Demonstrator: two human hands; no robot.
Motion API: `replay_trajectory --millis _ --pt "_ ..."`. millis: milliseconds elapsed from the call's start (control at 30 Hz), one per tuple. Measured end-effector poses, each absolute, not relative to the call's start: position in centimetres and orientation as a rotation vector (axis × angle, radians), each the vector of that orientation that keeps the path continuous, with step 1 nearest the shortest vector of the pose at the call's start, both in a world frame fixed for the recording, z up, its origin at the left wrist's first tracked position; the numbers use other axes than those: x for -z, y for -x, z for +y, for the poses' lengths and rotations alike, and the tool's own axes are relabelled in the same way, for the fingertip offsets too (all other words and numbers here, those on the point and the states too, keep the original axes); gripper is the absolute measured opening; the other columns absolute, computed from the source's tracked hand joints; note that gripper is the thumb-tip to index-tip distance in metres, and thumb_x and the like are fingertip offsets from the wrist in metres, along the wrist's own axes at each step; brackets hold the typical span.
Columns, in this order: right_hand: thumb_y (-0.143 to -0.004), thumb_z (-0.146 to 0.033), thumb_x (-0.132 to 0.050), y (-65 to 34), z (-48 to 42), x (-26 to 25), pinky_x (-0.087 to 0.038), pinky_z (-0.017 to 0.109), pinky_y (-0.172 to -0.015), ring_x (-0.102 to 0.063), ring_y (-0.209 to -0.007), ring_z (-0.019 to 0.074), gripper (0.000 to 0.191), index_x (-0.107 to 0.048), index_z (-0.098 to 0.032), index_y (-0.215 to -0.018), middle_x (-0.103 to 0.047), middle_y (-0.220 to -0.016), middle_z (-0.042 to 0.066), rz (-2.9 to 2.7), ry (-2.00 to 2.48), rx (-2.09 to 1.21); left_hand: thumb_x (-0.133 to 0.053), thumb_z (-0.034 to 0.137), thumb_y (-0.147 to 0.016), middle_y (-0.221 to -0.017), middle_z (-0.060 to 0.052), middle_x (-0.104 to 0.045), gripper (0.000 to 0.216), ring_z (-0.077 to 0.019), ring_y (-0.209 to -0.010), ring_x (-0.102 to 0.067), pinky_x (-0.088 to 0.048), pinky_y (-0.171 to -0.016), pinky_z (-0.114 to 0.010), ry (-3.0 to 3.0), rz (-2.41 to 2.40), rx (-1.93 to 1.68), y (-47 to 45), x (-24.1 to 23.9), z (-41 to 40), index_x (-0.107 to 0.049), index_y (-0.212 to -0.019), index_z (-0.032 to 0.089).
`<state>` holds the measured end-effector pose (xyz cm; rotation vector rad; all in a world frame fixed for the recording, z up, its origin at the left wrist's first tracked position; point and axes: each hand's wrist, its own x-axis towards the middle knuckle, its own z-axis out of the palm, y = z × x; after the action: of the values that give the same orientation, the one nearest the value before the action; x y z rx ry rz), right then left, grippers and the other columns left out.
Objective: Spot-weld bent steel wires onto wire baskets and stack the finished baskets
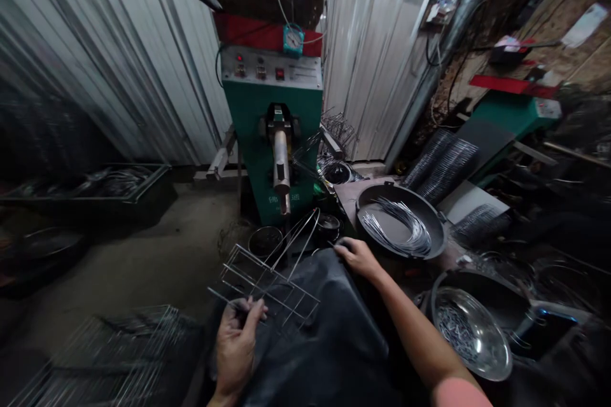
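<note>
My left hand (236, 340) is closed on the near edge of a wire grid rack (270, 283), which lies tilted over my dark-clothed lap. Two long wires rise from the rack toward a green welding machine (272, 133), whose metal electrode arm (281, 168) points down at it. My right hand (358, 255) reaches forward with fingers curled at the edge of the dark cloth, beside a black pan (429, 203) that holds curved wire pieces (396, 222). I cannot make out whether anything is in the right hand.
A steel bowl of small metal parts (470, 331) sits at my right. Finished wire racks (105, 350) are stacked low left. A dark crate (95, 187) stands by the corrugated wall. Bundles of wire (442, 162) and a second green machine (510, 111) are at the right.
</note>
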<state>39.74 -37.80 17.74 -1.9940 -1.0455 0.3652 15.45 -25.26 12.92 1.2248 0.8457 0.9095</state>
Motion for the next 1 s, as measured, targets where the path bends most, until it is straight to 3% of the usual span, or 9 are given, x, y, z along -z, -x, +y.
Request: replay_trajectory --millis 67,167,533,767,1000 --pt "-0.079 -0.04 -0.049 -39.1 -33.7 -17.5 -0.04 0.023 -0.057 -0.052 -0.059 0.0121 0.028 -0.057 -0.016 -0.067 -0.056 -0.06 -0.001 -1.079 1.877 -0.461 -0.07 0.039 -0.065 -0.06 0.004 -0.057 0.031 -0.0142 -0.064 -0.059 -0.044 -0.085 -0.032 -1.227 0.857 -0.91 -15.4 -12.4 -25.2 -0.044 -0.071 0.021" --pt "-0.08 -0.043 -0.05 -38.2 -30.7 -16.9 -0.039 0.022 -0.055 -0.049 -0.057 0.0105 0.031 -0.055 -0.016 -0.065 -0.053 -0.058 -0.002 -1.028 1.681 -0.581 -0.07 0.04 -0.064 -0.061 0.004 -0.057 0.033 -0.0132 -0.061 -0.056 -0.046 -0.077 -0.029 -1.163 0.86 -0.943 -15.3 -11.9 -24.6 -0.044 -0.072 0.022" --pt "-0.073 -0.052 -0.057 -37.7 -28.0 -15.4 -0.041 0.023 -0.054 -0.05 -0.052 0.0097 0.036 -0.052 -0.017 -0.065 -0.051 -0.056 -0.004 -0.775 1.386 -0.822 -0.067 0.036 -0.071 -0.06 0.006 -0.055 0.03 -0.0108 -0.056 -0.051 -0.044 -0.072 -0.027 -1.192 0.776 -0.836 -15.4 -9.8 -21.8 -0.041 -0.074 0.022" --pt "-0.074 -0.05 -0.058 -38.6 -26.7 -15.2 -0.04 0.022 -0.052 -0.049 -0.051 0.0091 0.036 -0.052 -0.017 -0.064 -0.051 -0.057 -0.003 -0.779 1.362 -0.818 -0.065 0.036 -0.072 -0.059 0.006 -0.056 0.03 -0.0104 -0.056 -0.051 -0.044 -0.084 -0.031 -1.249 0.742 -0.806 -15.9 -9.6 -19.4 -0.04 -0.073 0.022" --pt "-0.075 -0.046 -0.058 -39.3 -25.9 -14.6 -0.039 0.021 -0.052 -0.048 -0.05 0.0087 0.032 -0.053 -0.017 -0.063 -0.052 -0.054 -0.003 -0.766 1.379 -0.773 -0.065 0.036 -0.072 -0.057 0.007 -0.055 0.029 -0.0098 -0.055 -0.049 -0.034 -0.099 -0.038 -1.278 0.687 -0.787 -16.2 -9.2 -17.6 -0.039 -0.071 0.022"
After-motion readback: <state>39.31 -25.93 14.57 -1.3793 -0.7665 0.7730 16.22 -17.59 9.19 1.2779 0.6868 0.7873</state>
